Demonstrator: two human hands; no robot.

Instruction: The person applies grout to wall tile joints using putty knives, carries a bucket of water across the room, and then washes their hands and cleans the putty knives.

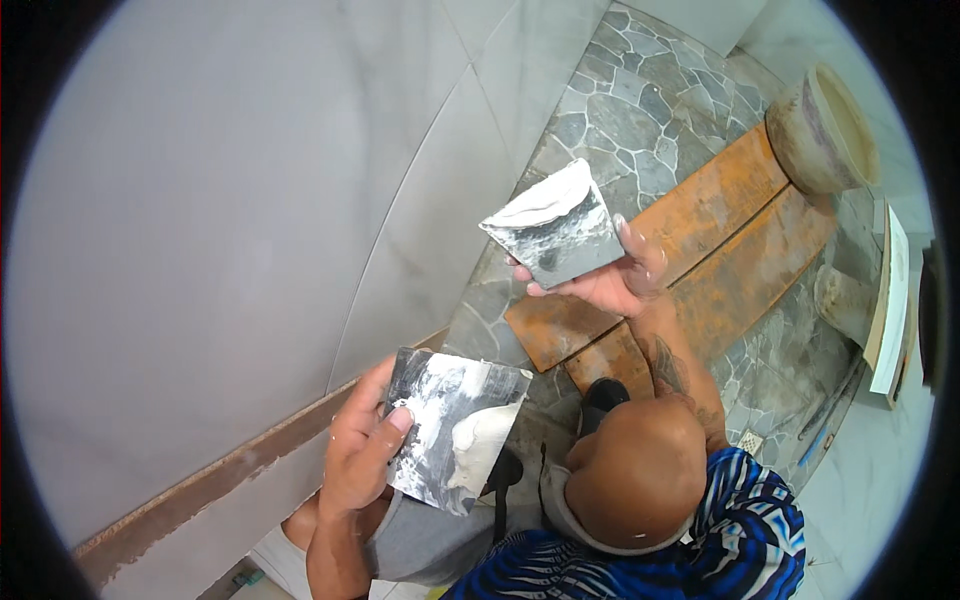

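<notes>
My left hand (365, 445) grips a dark square plate (425, 460) by its left edge, thumb lying on top. White paste is smeared over that plate, with a thicker lump near its right side. Farther forward and to the right, my right hand (610, 285) holds a dark grey flat spreader (585, 250) from below, fingers under it and thumb at its right edge. A thick ridge of white paste runs along the spreader's far edge. The two pieces are apart, both in front of the large grey wall tiles (420, 200).
Rust-brown planks (720, 235) lie on the stone-patterned floor (630, 110). A dirty bucket (800, 140) stands at their far end, with a smaller container (845, 300) nearer on the right. A brown ledge (210, 490) runs along the wall's foot. My bent knee (635, 475) is close below my right arm.
</notes>
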